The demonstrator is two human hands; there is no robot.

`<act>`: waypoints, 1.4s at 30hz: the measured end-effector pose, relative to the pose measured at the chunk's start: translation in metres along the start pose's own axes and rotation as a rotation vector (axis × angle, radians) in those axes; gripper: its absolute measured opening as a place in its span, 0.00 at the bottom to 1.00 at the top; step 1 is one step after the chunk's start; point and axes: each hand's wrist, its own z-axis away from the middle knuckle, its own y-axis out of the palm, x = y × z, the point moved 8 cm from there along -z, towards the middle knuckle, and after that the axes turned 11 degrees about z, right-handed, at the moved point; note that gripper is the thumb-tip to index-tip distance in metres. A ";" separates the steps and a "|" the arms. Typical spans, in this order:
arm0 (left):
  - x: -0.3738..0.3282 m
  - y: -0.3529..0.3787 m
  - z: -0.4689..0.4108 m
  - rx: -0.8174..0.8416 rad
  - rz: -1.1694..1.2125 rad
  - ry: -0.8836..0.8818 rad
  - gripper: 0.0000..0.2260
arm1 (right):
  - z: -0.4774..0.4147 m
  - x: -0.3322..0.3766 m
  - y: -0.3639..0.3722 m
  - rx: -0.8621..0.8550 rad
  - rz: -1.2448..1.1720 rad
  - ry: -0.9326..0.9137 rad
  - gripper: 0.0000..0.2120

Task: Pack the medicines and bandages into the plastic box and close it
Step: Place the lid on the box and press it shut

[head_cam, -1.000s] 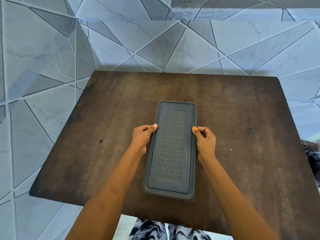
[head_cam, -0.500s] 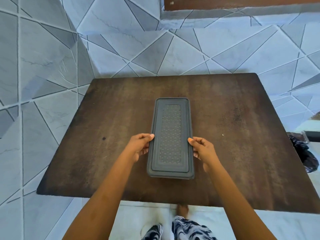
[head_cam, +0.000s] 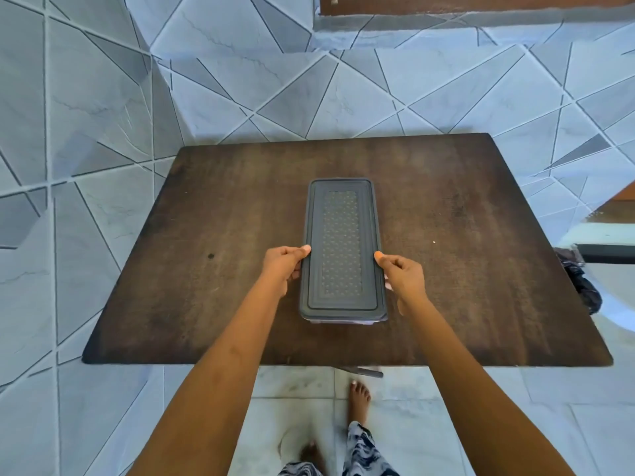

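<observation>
A long plastic box lies on the dark wooden table, with its grey dimpled lid on top. A thin strip of the clear body shows under the lid's near end. My left hand grips the box's left long edge, thumb on the lid. On the right long edge sits my right hand, thumb tip on the rim and fingers down the side. No medicines or bandages are visible; the lid hides the inside.
The table stands on a pale tiled floor against blue-grey tiled walls. A small dark spot marks the table at the left. A black bag lies on the floor to the right. My feet stand below the table's near edge.
The view has pulled back and tilted down, so the table and box look smaller and my feet show. Both hands have slid along the box's sides toward its near end.
</observation>
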 end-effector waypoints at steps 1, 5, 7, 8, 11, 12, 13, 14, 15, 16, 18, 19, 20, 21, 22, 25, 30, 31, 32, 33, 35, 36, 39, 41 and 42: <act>0.002 -0.002 0.006 0.036 -0.036 -0.022 0.08 | 0.007 -0.006 0.001 0.039 0.002 0.008 0.14; 0.021 -0.020 0.039 0.225 -0.330 -0.154 0.08 | 0.043 -0.037 0.004 0.282 0.041 0.101 0.19; 0.035 -0.028 0.052 0.309 -0.349 -0.227 0.10 | 0.059 -0.048 0.004 0.374 0.017 0.133 0.16; 0.039 -0.028 0.057 0.341 -0.323 -0.254 0.11 | 0.062 -0.052 0.003 0.390 -0.016 0.137 0.13; 0.044 -0.026 0.058 0.367 -0.212 -0.252 0.15 | 0.064 -0.051 0.001 0.363 -0.077 0.114 0.08; 0.043 -0.025 0.058 0.366 -0.213 -0.229 0.15 | 0.063 -0.049 0.001 0.345 -0.038 0.096 0.08; 0.042 -0.024 0.056 0.365 -0.231 -0.201 0.14 | 0.064 -0.044 -0.001 0.329 0.006 0.073 0.10; 0.042 -0.023 0.055 0.366 -0.237 -0.182 0.13 | 0.063 -0.041 -0.002 0.317 0.061 0.045 0.11; 0.043 -0.023 0.055 0.369 -0.247 -0.170 0.12 | 0.064 -0.038 -0.003 0.302 0.087 0.027 0.12; 0.043 -0.022 0.054 0.368 -0.250 -0.159 0.11 | 0.063 -0.036 -0.005 0.288 0.116 0.015 0.12; 0.041 -0.020 0.053 0.350 -0.238 -0.137 0.12 | 0.062 -0.029 -0.007 0.251 0.163 -0.040 0.11; 0.038 -0.020 0.050 0.326 -0.223 -0.111 0.13 | 0.060 -0.024 -0.007 0.215 0.189 -0.079 0.10; 0.033 -0.019 0.048 0.301 -0.212 -0.064 0.16 | 0.058 -0.020 -0.007 0.165 0.233 -0.117 0.07; 0.025 -0.017 0.043 0.274 -0.211 0.007 0.20 | 0.055 -0.011 -0.006 0.116 0.280 -0.171 0.08; 0.016 -0.014 0.039 0.251 -0.224 0.084 0.24 | 0.051 -0.003 -0.003 0.078 0.353 -0.208 0.17; -0.009 -0.003 0.024 0.183 -0.308 0.252 0.28 | 0.033 0.020 0.007 0.024 0.467 -0.268 0.30; -0.033 0.016 -0.005 0.149 -0.332 0.317 0.27 | -0.005 0.043 0.013 0.053 0.560 -0.232 0.30; -0.035 0.018 -0.010 0.141 -0.337 0.320 0.27 | -0.013 0.045 0.015 0.059 0.574 -0.236 0.30; -0.042 0.021 -0.018 0.131 -0.343 0.328 0.27 | -0.020 0.054 0.016 0.064 0.598 -0.235 0.30; -0.046 0.023 -0.024 0.124 -0.352 0.328 0.27 | -0.028 0.058 0.017 0.068 0.619 -0.239 0.30; -0.056 0.028 -0.036 0.115 -0.366 0.329 0.27 | -0.042 0.069 0.021 0.073 0.657 -0.243 0.30; -0.059 0.029 -0.041 0.113 -0.362 0.323 0.27 | -0.046 0.075 0.022 0.074 0.666 -0.240 0.30; -0.070 0.032 -0.060 0.098 -0.345 0.326 0.27 | -0.064 0.087 0.029 0.071 0.673 -0.262 0.30; -0.076 0.032 -0.071 0.080 -0.345 0.324 0.27 | -0.075 0.093 0.034 0.079 0.682 -0.264 0.30; -0.078 0.032 -0.075 0.076 -0.343 0.318 0.27 | -0.079 0.097 0.036 0.085 0.685 -0.264 0.30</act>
